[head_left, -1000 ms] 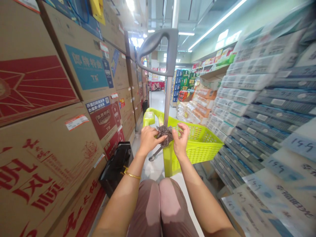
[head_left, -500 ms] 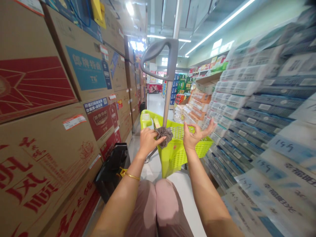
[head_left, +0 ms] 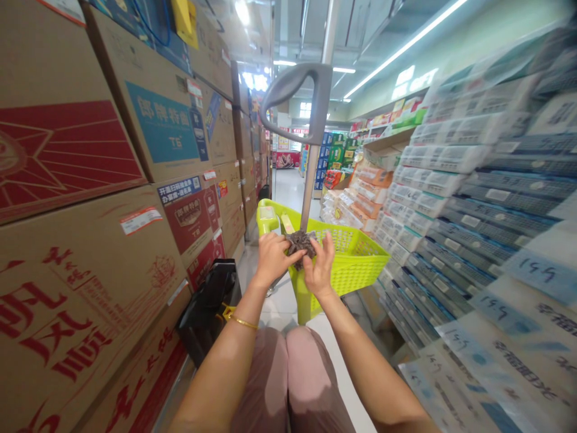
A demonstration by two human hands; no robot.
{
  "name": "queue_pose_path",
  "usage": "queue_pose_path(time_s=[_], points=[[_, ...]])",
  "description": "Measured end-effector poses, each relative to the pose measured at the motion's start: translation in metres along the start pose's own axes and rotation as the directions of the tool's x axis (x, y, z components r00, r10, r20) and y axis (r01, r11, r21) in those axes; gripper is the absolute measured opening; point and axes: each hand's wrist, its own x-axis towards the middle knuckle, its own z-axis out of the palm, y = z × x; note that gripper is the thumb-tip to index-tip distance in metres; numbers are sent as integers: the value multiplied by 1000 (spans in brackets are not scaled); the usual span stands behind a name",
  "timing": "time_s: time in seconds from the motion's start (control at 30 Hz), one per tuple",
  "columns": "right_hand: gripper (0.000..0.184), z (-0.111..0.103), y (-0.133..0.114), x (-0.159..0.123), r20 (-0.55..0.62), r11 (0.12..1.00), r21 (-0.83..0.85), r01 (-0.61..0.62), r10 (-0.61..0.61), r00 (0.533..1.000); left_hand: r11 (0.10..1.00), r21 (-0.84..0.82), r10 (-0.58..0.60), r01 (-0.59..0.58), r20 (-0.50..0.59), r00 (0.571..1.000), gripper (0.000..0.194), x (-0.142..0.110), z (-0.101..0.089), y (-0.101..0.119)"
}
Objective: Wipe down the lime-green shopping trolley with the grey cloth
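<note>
A dark grey-brown, shaggy clump [head_left: 299, 242] is between my hands, in front of the pole's lower part and above the near rim of a lime-green basket [head_left: 356, 269]. My left hand [head_left: 271, 257] grips its left side, thumb across the front. At its right edge, the thumb and forefinger of my right hand [head_left: 320, 264] close on it while the other fingers stay raised. What exactly the clump is I cannot make out. A gold bracelet circles my left wrist.
A metal pole [head_left: 311, 186] with a grey loop handle [head_left: 321, 105] rises ahead. Stacked cartons [head_left: 81, 294] wall the left side, with a black bag [head_left: 211, 300] beside them. Plastic-wrapped packs [head_left: 473, 198] pile up on the right. The aisle floor [head_left: 288, 186] runs ahead.
My right hand has moved left from over the basket and now meets the clump. The left hand has kept its hold. The view has shifted slightly.
</note>
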Motion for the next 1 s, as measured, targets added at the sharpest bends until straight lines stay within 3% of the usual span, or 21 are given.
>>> queue_pose_path(time_s=[0.07,0.13,0.27,0.37,0.5,0.67,0.77,0.87,1.0], points=[[45,9,1,-10,218,999,12,45,-46,975,1000,-8,12,-12,23,1000,39,0,-3,-2],[47,16,6,-16,298,1000,9,20,-22,954,998,-38,42,-40,62,997,37,1,-7,-4],[46,23,16,-20,219,998,7,-65,62,974,992,-110,76,-64,114,991,40,1,-15,-7],[46,30,13,-13,120,990,9,-143,141,983,994,-109,29,-21,70,997,47,0,-14,-6],[49,39,-1,21,-11,974,72,-216,217,976,995,-91,-25,27,15,1000,53,0,-9,-3],[45,35,-19,83,-129,962,154,-224,244,961,969,-188,-170,162,-27,985,43,13,-13,-2],[41,27,-27,124,-163,958,196,-210,243,956,947,-266,-218,179,-123,968,43,36,-26,-1],[37,21,-32,159,-184,945,250,-213,262,947,926,-360,-205,111,-236,950,42,68,-43,5],[30,18,-33,176,-133,941,266,-210,252,959,812,-580,-275,55,-298,914,41,107,-57,18]])
